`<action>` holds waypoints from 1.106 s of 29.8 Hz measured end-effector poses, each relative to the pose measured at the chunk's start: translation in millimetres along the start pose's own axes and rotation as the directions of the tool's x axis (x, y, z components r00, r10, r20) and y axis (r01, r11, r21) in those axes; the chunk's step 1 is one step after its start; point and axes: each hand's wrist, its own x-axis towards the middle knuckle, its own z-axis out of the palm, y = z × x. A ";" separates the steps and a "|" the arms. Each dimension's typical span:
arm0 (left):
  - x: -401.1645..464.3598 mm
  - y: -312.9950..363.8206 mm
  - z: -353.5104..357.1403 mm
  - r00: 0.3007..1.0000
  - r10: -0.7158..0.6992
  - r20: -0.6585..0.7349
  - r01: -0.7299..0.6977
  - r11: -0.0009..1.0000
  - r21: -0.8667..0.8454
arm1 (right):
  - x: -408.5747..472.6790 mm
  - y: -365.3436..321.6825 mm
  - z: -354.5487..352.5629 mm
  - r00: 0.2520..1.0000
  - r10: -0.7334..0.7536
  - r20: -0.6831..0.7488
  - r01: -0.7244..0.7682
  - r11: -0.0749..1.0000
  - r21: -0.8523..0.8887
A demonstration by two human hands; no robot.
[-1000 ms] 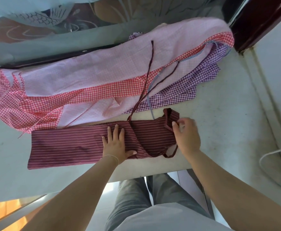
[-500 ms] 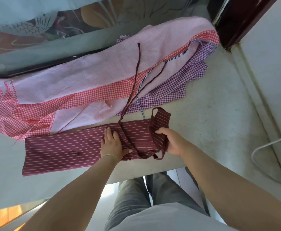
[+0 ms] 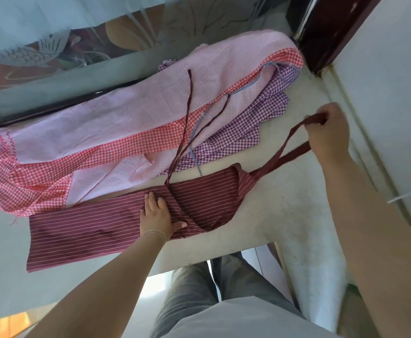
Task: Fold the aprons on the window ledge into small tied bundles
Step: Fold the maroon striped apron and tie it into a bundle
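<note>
Pressing my left hand (image 3: 159, 217) flat, fingers straight, on the folded maroon striped apron (image 3: 102, 228) at the ledge's (image 3: 285, 215) near edge; right hand (image 3: 326, 135), arm extended, grips its neck strap (image 3: 294, 131), lifted taut rightward

The folded maroon striped apron (image 3: 97, 230) lies along the pale stone window ledge's (image 3: 285, 215) front edge, with the heaped pink, red and purple gingham aprons (image 3: 131, 128) behind it.
</note>
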 end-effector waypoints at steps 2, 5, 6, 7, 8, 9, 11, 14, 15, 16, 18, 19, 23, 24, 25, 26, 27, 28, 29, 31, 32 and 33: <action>-0.3 0.8 -0.6 1.000 -0.003 0.002 0.003 1.000 0.002 | 5.0 9.3 6.0 0.992 -0.009 -0.126 0.006 1.000 -0.027; -0.2 1.5 -0.9 1.000 -0.007 0.009 0.007 1.000 0.004 | 6.6 29.6 32.2 0.892 0.433 0.134 -0.452 0.871 0.193; 0.0 1.9 -1.4 1.000 -0.010 0.012 0.010 1.000 0.004 | -1.1 34.6 41.3 0.785 0.571 0.241 -0.615 0.766 0.186; 0.2 2.4 -2.0 1.000 -0.011 0.015 0.011 1.000 0.004 | -12.0 40.3 50.6 0.686 0.649 0.329 -0.715 0.686 0.138; 0.4 3.3 -2.6 1.000 -0.013 0.021 0.013 1.000 0.007 | -24.9 44.9 59.8 0.610 0.677 0.412 -0.769 0.631 0.103; 0.9 3.6 -3.5 0.999 -0.018 0.031 0.017 1.000 0.016 | -37.7 49.3 71.2 0.557 0.677 0.480 -0.800 0.594 0.091; 1.8 5.1 -5.1 0.999 -0.028 0.043 0.027 0.999 0.037 | -63.0 51.6 90.4 0.514 0.678 0.526 -0.828 0.553 0.096; 3.1 7.3 -6.3 0.998 -0.044 0.048 0.041 0.997 0.061 | -91.6 42.4 110.2 0.705 0.649 0.285 -0.709 0.641 0.295; 3.5 8.2 -6.1 0.997 -0.050 0.054 0.047 0.997 0.065 | -97.1 35.7 111.9 0.832 0.549 0.079 -0.540 0.771 0.338; 3.5 8.8 -5.8 0.997 -0.054 0.055 0.050 0.997 0.066 | -101.6 27.2 111.7 0.929 0.357 -0.094 -0.320 0.907 0.275; 4.4 9.0 -6.0 0.997 -0.055 0.054 0.051 0.996 0.072 | -105.3 14.3 117.4 0.981 -0.149 -0.123 0.148 0.989 -0.020; 4.6 8.8 -5.4 0.997 -0.056 0.054 0.051 0.996 0.077 | -104.3 11.5 126.3 0.945 -0.327 0.019 0.326 0.934 -0.143; 5.9 11.2 -6.2 0.996 -0.062 0.071 0.057 0.995 0.078 | -90.2 14.6 150.7 0.805 -0.239 0.544 0.502 0.763 -0.408; 6.0 10.3 -6.7 0.995 -0.068 0.075 0.063 0.995 0.075 | -87.7 16.2 151.2 0.813 -0.167 0.558 0.452 0.786 -0.423; 6.6 11.0 -6.8 0.995 -0.069 0.078 0.063 0.995 0.073 | -85.2 18.7 148.1 0.837 -0.119 0.533 0.387 0.819 -0.424; 7.2 10.7 -6.4 0.995 -0.070 0.077 0.065 0.995 0.070 | -82.2 22.2 145.8 0.858 -0.086 0.507 0.328 0.850 -0.411; 7.7 10.3 -5.8 0.995 -0.071 0.076 0.066 0.996 0.067 | -78.8 26.3 142.6 0.868 -0.060 0.493 0.278 0.882 -0.381; 7.9 9.8 -5.3 0.995 -0.069 0.074 0.065 0.996 0.062 | -74.1 29.1 139.1 0.861 -0.016 0.508 0.211 0.921 -0.328; 8.1 9.4 -4.8 0.995 -0.067 0.074 0.063 0.996 0.057 | -69.1 31.2 134.6 0.846 0.034 0.532 0.115 0.963 -0.245; 8.3 9.5 -4.2 0.995 -0.067 0.078 0.063 0.997 0.055 | -61.8 32.4 121.4 0.797 0.175 0.578 -0.226 0.974 0.017; 8.6 9.6 -4.4 0.995 -0.066 0.078 0.062 0.997 0.056 | -59.4 31.6 113.6 0.749 0.263 0.608 -0.452 0.874 0.178; 8.3 9.7 -4.9 0.995 -0.066 0.078 0.062 0.997 0.055 | -57.5 30.8 106.7 0.682 0.323 0.655 -0.641 0.697 0.323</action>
